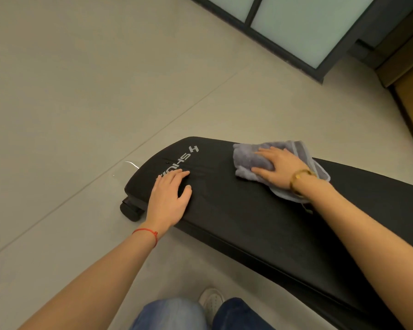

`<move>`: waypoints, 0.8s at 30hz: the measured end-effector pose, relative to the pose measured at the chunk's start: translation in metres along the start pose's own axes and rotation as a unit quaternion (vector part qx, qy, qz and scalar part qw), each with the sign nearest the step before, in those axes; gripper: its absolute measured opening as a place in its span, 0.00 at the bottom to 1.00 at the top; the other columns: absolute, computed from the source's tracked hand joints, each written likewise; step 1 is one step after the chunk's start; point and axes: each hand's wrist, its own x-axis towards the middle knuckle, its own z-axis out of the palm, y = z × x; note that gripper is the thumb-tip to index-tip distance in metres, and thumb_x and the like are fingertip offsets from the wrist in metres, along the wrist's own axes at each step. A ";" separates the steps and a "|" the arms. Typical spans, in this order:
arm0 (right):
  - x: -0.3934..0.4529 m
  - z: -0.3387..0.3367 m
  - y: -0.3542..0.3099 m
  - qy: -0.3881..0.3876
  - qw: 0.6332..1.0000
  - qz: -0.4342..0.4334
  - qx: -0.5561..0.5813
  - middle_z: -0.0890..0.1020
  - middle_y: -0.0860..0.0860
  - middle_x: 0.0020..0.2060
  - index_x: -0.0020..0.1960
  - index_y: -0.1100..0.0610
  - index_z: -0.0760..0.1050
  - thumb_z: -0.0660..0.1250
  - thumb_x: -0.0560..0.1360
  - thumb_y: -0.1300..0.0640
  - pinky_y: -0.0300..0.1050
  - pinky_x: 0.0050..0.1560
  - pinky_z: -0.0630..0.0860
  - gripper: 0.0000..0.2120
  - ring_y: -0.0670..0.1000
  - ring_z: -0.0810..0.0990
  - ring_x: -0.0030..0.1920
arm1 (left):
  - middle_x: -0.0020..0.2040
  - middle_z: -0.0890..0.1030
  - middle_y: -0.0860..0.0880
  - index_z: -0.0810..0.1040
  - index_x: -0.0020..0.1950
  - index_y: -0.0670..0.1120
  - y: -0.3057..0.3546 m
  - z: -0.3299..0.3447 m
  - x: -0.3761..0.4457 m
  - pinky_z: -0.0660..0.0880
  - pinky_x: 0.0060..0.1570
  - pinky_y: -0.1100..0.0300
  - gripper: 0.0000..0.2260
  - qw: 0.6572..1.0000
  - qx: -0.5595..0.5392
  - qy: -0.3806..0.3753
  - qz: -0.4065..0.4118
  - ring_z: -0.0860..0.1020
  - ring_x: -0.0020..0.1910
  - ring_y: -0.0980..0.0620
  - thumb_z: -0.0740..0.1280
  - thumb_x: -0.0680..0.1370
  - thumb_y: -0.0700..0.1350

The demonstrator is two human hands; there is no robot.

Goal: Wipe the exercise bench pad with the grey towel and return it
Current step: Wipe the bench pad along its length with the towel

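Grey towel (260, 160) lies bunched on the black bench pad (248, 217), toward its far edge, near the end printed with white lettering (179, 163). The right hand (278, 171) presses down on the towel, fingers (264, 172) spread fairly straight over the cloth, not curled round it. The left hand (168, 198) rests flat on the pad beside the lettering, fingers released and holding nothing, apparently steadying the bench. This looks like the wiping step in mid-course. The next move probably calls for sweeping the towel along the uncovered pad with even pressure, before returning it.
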 end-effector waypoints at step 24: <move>-0.006 0.029 -0.077 -0.033 0.991 -0.126 0.031 0.63 0.46 0.75 0.74 0.46 0.63 0.62 0.77 0.41 0.53 0.77 0.50 0.27 0.51 0.57 0.76 | 0.71 0.72 0.52 0.71 0.71 0.52 -0.001 -0.003 0.000 0.54 0.77 0.52 0.20 1.000 -0.005 0.004 0.016 0.67 0.72 0.53 0.57 0.80 0.53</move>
